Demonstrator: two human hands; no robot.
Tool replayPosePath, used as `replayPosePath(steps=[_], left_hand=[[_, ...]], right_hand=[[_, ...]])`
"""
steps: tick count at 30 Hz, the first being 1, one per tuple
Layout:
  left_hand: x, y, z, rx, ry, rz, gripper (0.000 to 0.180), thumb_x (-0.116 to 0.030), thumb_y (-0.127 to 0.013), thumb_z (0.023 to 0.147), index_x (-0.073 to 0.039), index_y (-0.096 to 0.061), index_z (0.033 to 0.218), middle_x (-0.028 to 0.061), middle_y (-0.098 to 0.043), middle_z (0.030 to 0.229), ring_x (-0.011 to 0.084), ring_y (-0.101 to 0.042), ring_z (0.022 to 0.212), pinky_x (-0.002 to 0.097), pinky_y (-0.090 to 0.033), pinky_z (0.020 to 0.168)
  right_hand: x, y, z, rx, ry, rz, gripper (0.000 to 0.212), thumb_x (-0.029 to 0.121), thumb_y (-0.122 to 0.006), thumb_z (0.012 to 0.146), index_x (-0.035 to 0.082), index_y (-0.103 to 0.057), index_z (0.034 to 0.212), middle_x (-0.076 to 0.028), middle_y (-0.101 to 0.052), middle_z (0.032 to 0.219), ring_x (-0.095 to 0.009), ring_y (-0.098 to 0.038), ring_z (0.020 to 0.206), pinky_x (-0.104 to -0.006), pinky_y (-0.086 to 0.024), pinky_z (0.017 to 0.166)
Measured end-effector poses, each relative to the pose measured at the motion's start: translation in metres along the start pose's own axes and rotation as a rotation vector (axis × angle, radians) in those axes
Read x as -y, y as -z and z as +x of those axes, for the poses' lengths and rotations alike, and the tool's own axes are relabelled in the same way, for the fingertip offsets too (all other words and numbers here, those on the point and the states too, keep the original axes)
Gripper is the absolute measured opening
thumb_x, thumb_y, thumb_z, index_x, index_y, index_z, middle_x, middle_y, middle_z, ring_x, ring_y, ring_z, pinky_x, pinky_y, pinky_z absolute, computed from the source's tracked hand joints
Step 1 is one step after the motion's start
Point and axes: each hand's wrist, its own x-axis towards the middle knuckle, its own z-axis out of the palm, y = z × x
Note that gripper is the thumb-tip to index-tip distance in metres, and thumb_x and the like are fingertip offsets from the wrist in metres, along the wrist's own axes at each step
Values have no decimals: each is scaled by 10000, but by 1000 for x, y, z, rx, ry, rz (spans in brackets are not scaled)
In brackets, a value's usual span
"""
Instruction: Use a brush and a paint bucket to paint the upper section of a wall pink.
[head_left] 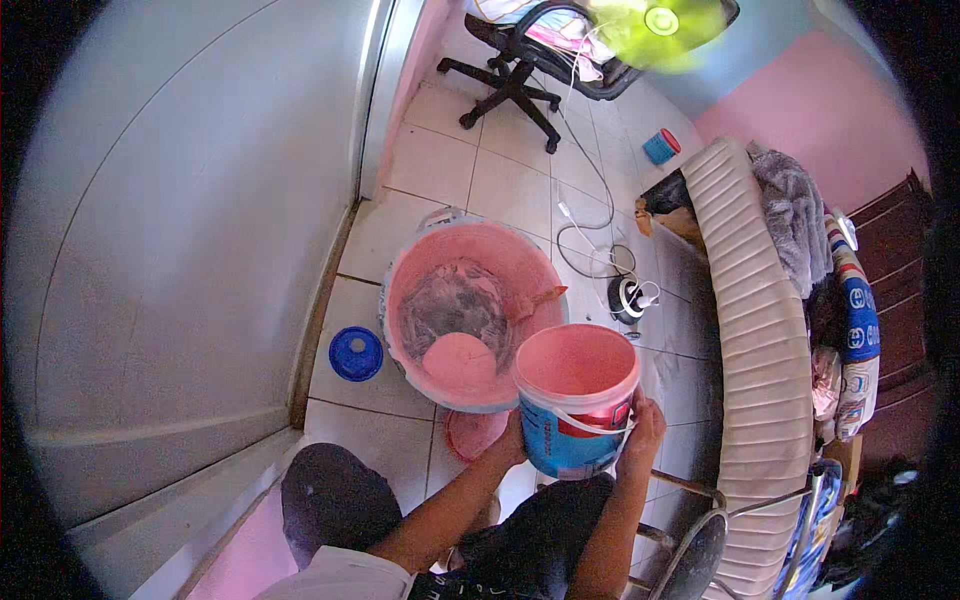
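Between my two hands is a blue paint bucket, its inside coated pink and its white handle hanging across the front. My left hand grips its left side, with the fingers partly hidden behind it. On the other side my right hand is wrapped round the wall beside the handle. The bucket stands upright, overlapping the near right rim of a large round basin in this view. Pink paint lies pooled at the near side of the basin, whose bottom is smeared grey. A paintbrush rests inside at the right.
A blue round lid or tub sits left of the basin. Nearer me a pink-smeared lid lies on the tiles. Cables and a round black-and-white device are to the right, beside a cream mattress. A wheeled chair stands far off.
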Motion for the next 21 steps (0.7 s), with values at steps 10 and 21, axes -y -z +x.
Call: replayPosePath(steps=[10, 21], left_hand=[[-60, -42, -13, -199, -491, 526, 551, -462, -376, 940, -43, -538, 1258, 88, -594, 1185, 208, -554, 1077, 357, -418, 957], [-84, -13, -7, -183, -600, 457, 404, -325, -390, 952, -32, -603, 1131, 56, -621, 1085, 135, -568, 991, 300, -435, 903]], right_hand=[[11, 26, 1, -100, 2, 424, 272, 238, -468, 941, -12, -562, 889, -83, -602, 897, -151, -570, 832, -295, -442, 810], [16, 17, -5, 49, 34, 435, 301, 269, -452, 957, -18, -538, 928, -235, -624, 1113, -258, -622, 1003, -375, -432, 950]])
